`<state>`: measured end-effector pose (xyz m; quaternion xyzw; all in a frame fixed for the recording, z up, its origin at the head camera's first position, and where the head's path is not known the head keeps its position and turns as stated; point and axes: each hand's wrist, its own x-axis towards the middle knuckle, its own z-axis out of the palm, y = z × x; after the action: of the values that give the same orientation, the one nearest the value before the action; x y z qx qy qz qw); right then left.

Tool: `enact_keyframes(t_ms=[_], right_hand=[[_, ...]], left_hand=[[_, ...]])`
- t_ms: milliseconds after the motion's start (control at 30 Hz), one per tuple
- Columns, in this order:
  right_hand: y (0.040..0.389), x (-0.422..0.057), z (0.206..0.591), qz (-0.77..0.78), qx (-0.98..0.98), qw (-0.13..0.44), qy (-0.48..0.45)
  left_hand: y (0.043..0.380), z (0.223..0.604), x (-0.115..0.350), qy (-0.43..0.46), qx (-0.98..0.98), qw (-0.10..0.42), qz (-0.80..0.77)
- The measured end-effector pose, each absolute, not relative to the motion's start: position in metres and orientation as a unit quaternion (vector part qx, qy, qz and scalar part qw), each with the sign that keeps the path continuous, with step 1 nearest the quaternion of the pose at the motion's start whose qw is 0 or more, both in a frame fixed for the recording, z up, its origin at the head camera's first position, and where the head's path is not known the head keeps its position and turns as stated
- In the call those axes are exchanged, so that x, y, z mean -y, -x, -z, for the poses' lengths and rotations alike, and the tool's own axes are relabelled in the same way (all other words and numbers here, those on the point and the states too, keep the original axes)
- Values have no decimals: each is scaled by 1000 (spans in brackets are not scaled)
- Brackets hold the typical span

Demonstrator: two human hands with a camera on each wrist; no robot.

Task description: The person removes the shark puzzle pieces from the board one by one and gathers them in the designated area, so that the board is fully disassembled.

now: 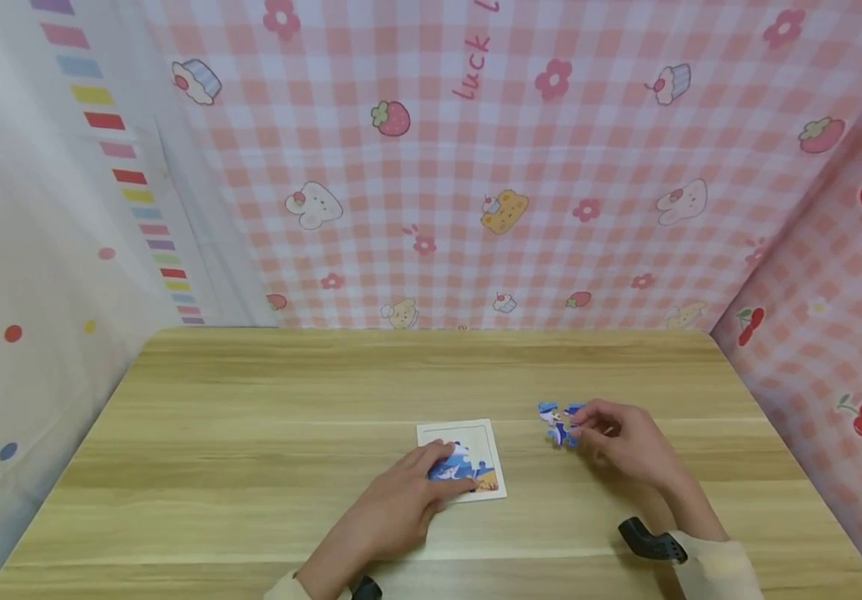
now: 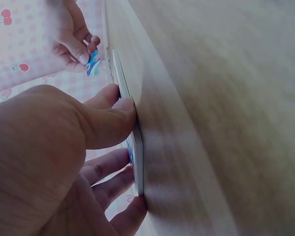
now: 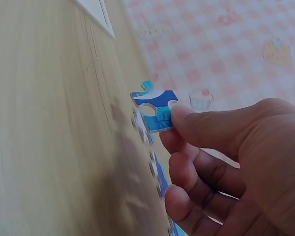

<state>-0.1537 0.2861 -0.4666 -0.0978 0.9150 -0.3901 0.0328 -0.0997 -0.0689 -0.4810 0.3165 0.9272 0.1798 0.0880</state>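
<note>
A square white-framed puzzle board [image 1: 498,475] lies on the table, with several blue, white and orange pieces fitted along its lower part. My left hand [image 1: 401,496] rests on it, fingers spread over its left side and thumb along its near edge. To the right, my right hand [image 1: 629,442] pinches a blue jigsaw piece [image 3: 160,101] between thumb and index finger, tilted just above the table. Other loose jigsaw pieces [image 1: 547,412] lie beside and below those fingertips; the right fingers partly cover them in the head view.
The light wooden table [image 1: 251,467] runs back to a pink checked cloth [image 1: 431,250]. A white dotted cloth [image 1: 26,250] hangs on the left and a cherry-print one [image 1: 836,350] on the right. Black wrist straps [image 1: 652,542] show at the sleeves.
</note>
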Motion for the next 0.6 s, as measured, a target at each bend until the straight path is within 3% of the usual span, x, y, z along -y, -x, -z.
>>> enact_keyframes(t_ms=[600], right_hand=[[148,-347,467,377,-925,19,42]], left_hand=[[100,481,69,-315,-926,89,-185]])
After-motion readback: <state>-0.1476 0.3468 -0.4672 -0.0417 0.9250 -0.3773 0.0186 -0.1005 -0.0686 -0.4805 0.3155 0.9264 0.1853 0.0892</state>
